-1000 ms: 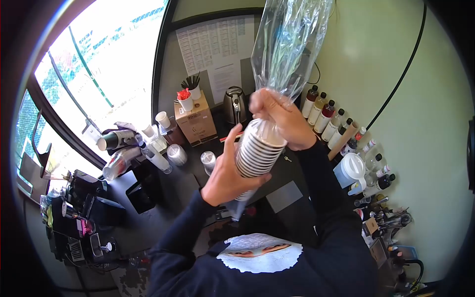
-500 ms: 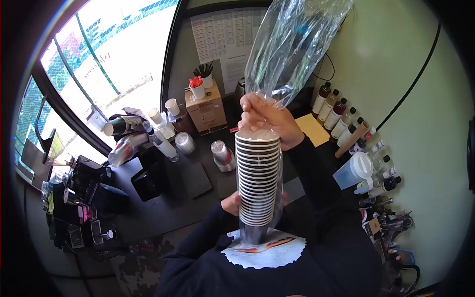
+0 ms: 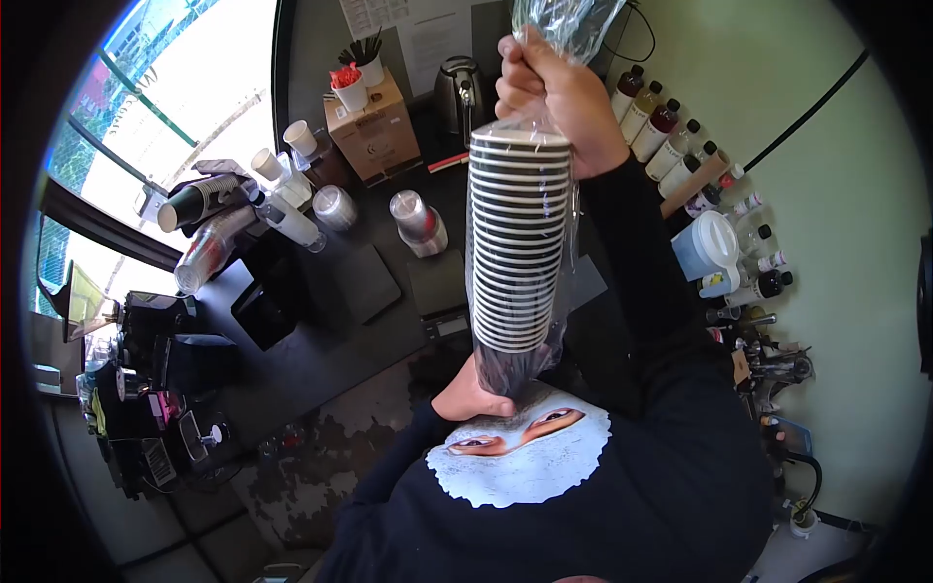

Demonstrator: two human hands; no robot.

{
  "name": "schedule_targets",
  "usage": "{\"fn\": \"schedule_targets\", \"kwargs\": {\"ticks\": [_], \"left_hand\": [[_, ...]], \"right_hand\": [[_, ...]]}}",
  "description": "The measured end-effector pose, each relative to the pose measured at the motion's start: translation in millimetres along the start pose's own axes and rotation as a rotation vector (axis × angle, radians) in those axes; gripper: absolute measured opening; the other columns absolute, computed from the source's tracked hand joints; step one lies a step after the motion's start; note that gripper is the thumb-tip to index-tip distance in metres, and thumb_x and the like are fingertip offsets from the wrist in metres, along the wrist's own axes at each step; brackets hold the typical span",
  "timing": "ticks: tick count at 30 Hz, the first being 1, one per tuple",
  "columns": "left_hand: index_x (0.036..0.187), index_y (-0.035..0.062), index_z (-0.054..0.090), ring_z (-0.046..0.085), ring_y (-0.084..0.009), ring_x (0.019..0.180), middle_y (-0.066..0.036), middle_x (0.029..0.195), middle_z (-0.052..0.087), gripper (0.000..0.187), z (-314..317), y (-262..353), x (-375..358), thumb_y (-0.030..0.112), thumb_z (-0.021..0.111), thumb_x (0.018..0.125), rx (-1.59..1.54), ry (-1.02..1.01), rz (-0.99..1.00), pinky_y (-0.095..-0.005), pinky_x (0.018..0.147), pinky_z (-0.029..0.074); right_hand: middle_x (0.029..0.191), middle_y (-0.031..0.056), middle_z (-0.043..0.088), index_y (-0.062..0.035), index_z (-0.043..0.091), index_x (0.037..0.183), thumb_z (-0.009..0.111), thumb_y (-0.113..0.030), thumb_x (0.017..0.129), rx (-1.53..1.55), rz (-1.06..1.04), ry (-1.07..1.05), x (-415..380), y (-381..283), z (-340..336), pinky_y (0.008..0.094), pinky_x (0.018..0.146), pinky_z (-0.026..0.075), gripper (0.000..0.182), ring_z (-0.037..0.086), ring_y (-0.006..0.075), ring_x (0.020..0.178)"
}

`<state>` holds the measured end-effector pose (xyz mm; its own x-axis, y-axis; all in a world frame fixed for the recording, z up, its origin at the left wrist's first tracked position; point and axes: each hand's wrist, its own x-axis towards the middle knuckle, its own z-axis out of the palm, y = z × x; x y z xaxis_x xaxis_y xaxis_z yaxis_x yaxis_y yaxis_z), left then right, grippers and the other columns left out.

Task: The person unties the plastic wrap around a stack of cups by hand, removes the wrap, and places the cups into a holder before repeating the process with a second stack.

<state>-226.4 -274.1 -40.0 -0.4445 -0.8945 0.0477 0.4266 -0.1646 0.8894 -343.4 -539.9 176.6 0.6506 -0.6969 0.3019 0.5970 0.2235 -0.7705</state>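
Note:
A tall stack of paper cups (image 3: 520, 243) with white rims hangs upright in front of my chest, inside a clear plastic sleeve (image 3: 575, 21). My right hand (image 3: 559, 92) is closed around the gathered plastic just above the top cup. The loose end of the sleeve sticks up past that fist and out of the frame. At the bottom of the stack, my left hand (image 3: 474, 394) grips the wrapped lower end, with its thumb toward me and its other fingers mostly hidden behind the plastic.
Beyond the cups is a dark counter (image 3: 340, 364) with stacked clear cups (image 3: 418, 222), a cardboard box (image 3: 374, 131) and a metal kettle (image 3: 459, 92). Several bottles (image 3: 649, 126) and a blue pitcher (image 3: 705, 245) line the right wall. Black equipment (image 3: 185, 360) stands at the left.
My right hand has gone up in the view, still gripping the plastic. My left hand has shifted from the stack's lower side to its bottom end. The camera view has tilted down.

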Motion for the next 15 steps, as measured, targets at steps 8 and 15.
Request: {"fn": "schedule_targets", "kwargs": {"ticks": [8, 15], "left_hand": [[0.146, -0.0001, 0.049, 0.058, -0.0237, 0.129, -0.012, 0.140, 0.060, 0.100, -7.2, 11.8, -18.6, 0.040, 0.095, 0.068, -0.240, -0.018, 0.075, -0.0365, 0.111, 0.043], [0.161, 0.0001, 0.012, 0.049, -0.0395, 0.138, -0.030, 0.160, 0.028, 0.148, -16.0, 20.9, 29.2, 0.065, 0.093, 0.055, -0.671, -0.741, 0.310, -0.0496, 0.113, 0.043]], "right_hand": [[0.074, -0.0045, 0.035, -0.0097, 0.051, 0.102, 0.043, -0.036, 0.112, -0.084, 0.007, -0.038, -4.7, 11.2, 33.7, 0.0228, 0.066, 0.040, 0.029, 0.038, 0.0069, 0.067], [0.074, -0.0008, 0.044, -0.0060, 0.056, 0.102, 0.049, -0.035, 0.110, 0.193, 0.003, -0.082, -24.4, 37.9, 74.5, 0.0238, 0.066, 0.040, 0.031, 0.042, 0.0101, 0.068]]}}
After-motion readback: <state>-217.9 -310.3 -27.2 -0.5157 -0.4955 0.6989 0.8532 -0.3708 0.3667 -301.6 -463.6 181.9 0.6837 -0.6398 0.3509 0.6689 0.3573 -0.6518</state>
